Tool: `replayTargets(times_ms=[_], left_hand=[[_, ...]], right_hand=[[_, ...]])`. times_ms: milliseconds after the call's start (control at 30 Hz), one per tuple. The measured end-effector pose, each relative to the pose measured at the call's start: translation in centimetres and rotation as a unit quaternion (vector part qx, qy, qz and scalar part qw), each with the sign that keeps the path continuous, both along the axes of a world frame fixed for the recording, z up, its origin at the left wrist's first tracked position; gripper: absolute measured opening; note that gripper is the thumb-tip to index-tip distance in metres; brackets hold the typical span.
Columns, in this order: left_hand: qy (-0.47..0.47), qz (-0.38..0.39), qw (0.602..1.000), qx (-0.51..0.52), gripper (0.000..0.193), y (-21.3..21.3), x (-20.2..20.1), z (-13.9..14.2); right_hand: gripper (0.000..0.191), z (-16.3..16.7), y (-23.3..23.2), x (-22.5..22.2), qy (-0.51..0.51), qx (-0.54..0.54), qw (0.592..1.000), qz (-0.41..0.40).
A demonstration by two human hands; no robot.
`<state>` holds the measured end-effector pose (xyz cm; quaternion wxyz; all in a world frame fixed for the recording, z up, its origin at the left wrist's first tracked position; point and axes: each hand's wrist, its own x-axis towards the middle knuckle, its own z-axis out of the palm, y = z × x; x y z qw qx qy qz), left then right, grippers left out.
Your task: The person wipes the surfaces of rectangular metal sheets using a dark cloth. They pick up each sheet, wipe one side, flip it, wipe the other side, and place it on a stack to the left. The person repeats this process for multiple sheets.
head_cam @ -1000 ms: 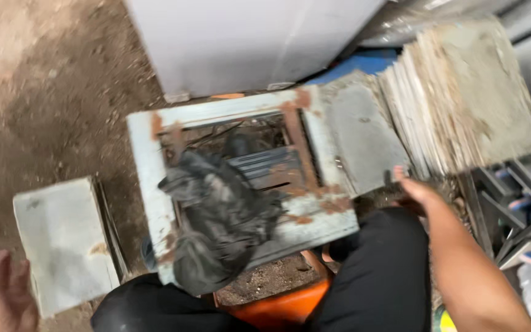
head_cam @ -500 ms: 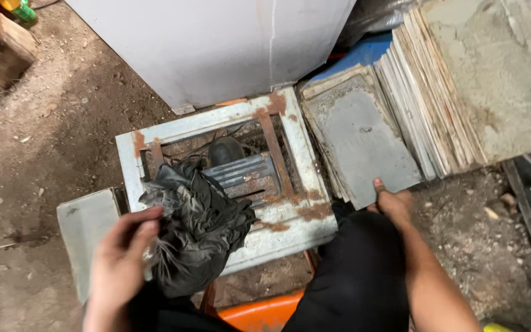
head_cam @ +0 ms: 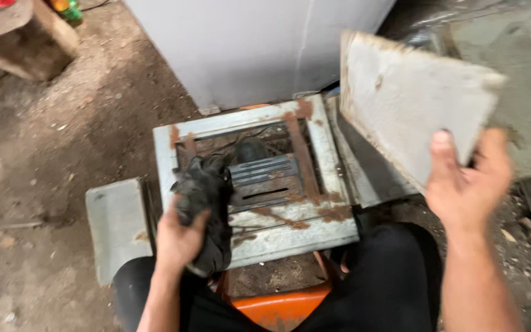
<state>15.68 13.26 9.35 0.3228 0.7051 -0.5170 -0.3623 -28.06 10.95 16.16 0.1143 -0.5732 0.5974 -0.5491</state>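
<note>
My left hand (head_cam: 178, 238) grips a crumpled black rag (head_cam: 207, 203) at the front left of a rusty grey metal frame (head_cam: 259, 184) that rests across my knees. My right hand (head_cam: 467, 184) holds a flat grey slab (head_cam: 410, 104) lifted and tilted in the air to the right of the frame. Inside the frame sits a dark ribbed metal part (head_cam: 264, 180). My legs in black trousers (head_cam: 388, 283) show at the bottom.
A flat grey slab (head_cam: 117, 227) lies on the dirt to the left of the frame. A stack of similar slabs (head_cam: 523, 80) leans at the right. A white cabinet (head_cam: 259, 43) stands behind. An orange seat (head_cam: 281, 307) is under me. A wooden block (head_cam: 16, 37) sits far left.
My right hand has picked a slab off the stack and raised it. My left hand has closed on the black rag over the frame.
</note>
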Motion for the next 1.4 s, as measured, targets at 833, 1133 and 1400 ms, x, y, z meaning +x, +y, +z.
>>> replayTargets(times_ms=[833, 1133, 1400], left_hand=[[-0.226, -0.268, 0.936, 0.039, 0.078, 0.0, -14.0, -1.4], [-0.396, -0.081, 0.909, 0.104, 0.040, 0.1, -3.1, -2.5], [-0.271, -0.272, 0.923, -0.017, 0.050, 2.5, -7.1, -4.5]], right_hand=[[0.064, -16.2, 0.9, 10.8, 0.205, 0.411, 0.888, -0.014], [0.054, -17.2, 0.5, 13.9, 0.286, 0.363, 0.886, -0.051], [0.048, -18.8, 0.4, 11.9, 0.295, 0.339, 0.893, -0.003]])
